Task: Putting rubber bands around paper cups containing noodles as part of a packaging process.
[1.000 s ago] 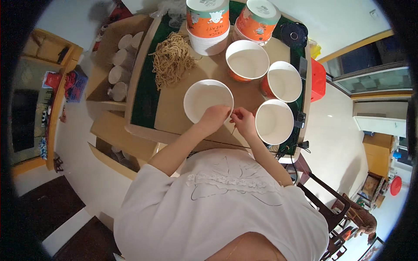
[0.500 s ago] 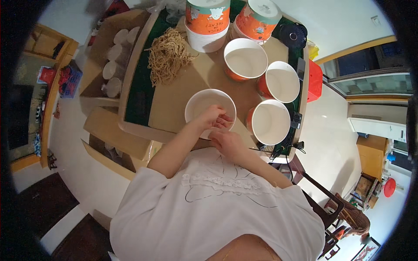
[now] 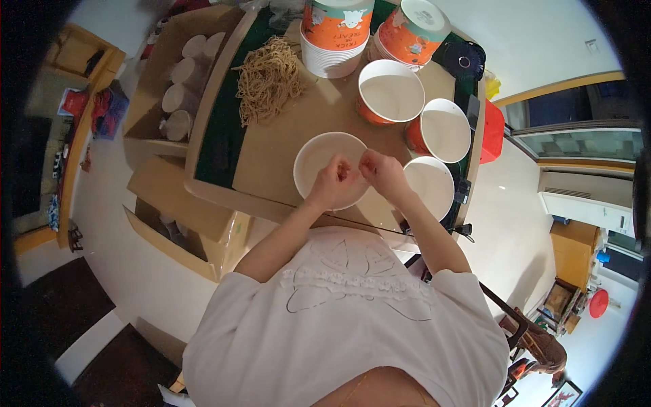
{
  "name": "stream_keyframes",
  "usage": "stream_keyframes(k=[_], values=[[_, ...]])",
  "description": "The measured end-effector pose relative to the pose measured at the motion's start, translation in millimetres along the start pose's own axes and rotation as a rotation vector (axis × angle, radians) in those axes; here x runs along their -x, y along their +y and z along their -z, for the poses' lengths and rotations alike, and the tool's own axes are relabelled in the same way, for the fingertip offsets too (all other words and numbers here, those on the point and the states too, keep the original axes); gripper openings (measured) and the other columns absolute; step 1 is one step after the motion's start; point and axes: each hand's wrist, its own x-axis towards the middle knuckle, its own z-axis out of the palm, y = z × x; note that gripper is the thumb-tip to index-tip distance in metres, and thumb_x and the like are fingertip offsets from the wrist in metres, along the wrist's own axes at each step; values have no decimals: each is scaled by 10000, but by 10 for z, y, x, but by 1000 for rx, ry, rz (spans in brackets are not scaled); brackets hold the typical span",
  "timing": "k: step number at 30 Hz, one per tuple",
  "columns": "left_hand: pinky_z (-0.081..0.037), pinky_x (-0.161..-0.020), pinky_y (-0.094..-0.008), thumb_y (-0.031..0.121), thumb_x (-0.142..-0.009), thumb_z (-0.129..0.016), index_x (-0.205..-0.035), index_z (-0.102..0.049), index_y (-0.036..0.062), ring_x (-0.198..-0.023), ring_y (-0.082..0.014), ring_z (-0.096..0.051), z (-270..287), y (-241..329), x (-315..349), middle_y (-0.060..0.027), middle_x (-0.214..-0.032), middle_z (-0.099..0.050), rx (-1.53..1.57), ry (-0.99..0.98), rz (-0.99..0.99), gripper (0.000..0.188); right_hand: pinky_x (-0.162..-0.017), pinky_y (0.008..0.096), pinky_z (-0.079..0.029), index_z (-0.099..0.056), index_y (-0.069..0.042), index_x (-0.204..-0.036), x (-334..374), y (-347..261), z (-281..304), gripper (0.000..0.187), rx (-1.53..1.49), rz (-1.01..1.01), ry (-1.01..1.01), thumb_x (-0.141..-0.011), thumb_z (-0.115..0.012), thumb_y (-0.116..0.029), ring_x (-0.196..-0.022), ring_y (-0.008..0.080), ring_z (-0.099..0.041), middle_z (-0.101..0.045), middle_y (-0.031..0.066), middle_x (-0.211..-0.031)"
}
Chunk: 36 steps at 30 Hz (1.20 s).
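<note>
A white-lined paper bucket (image 3: 313, 157) stands at the table's near edge, mouth up. Over its opening my left hand (image 3: 331, 182) is closed, fingers curled in; what it holds, if anything, I cannot make out. At the bucket's right rim my right hand (image 3: 384, 173) is pinched, and whatever lies between its fingertips is too small to tell. Beyond and to the left lies a loose heap of tan paper twine (image 3: 270, 81). Three more open orange paper buckets, the far one (image 3: 392, 95), the middle one (image 3: 444, 132) and the near one (image 3: 434, 184), curve along the right side.
Two stacks of upside-down orange buckets, a left stack (image 3: 336, 34) and a right stack (image 3: 412, 32), rise at the back. A carton (image 3: 152, 102) of stacked cups stands left of the table, another carton (image 3: 203, 234) below it. A black round object (image 3: 464, 62) sits back right.
My right hand has risen from the bucket's near rim to its right rim. My left hand has stayed over the opening, its fingers curling in more. The view has shifted slightly.
</note>
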Motion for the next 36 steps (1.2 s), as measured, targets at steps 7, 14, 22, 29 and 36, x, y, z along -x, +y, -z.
stream_keyframes(k=[7, 14, 22, 29, 36], values=[[-477, -508, -338, 316, -785, -645, -599, -600, 112, -589, -215, -587, 110, 258, 100, -62, -672, -561, -352, -98, -357, 281, -546, 349, -485, -631, -52, -832, -68, 88, -22, 118, -273, -108, 30, -821, -600, -165, -567, 238, -627, -641, 101, -650], [-476, -497, -373, 258, -819, -606, -838, -618, 163, -615, -228, -583, 18, 201, 102, -58, -736, -534, -751, -129, -589, 97, -541, 342, -480, -632, -39, -818, 42, 14, 117, 111, -270, -193, -109, -813, -609, -147, -585, 227, -620, -626, 107, -678], [-457, -557, -299, 203, -842, -601, -863, -598, 85, -596, -197, -547, -24, 178, 54, -59, -745, -545, -317, -169, -280, 120, -610, 326, -487, -656, -29, -848, 355, 53, -123, 64, -273, -41, 298, -799, -645, -69, -703, 242, -610, -583, 108, -848], [-305, -404, -189, 193, -890, -553, -843, -591, 51, -543, -51, -452, 25, 174, -148, -4, -754, -555, 689, -415, 676, 153, -648, 249, -485, -669, -12, -938, 442, 51, -366, 117, -421, -54, 500, -833, -620, -26, -745, 142, -596, -584, 83, -901], [-274, -381, -172, 175, -867, -596, -894, -622, 67, -542, -30, -445, 33, 145, -175, 4, -771, -577, 771, -399, 782, 115, -604, 258, -480, -659, -26, -999, 529, 26, -402, 173, -295, 13, 546, -837, -601, -5, -734, 145, -593, -596, 75, -937]])
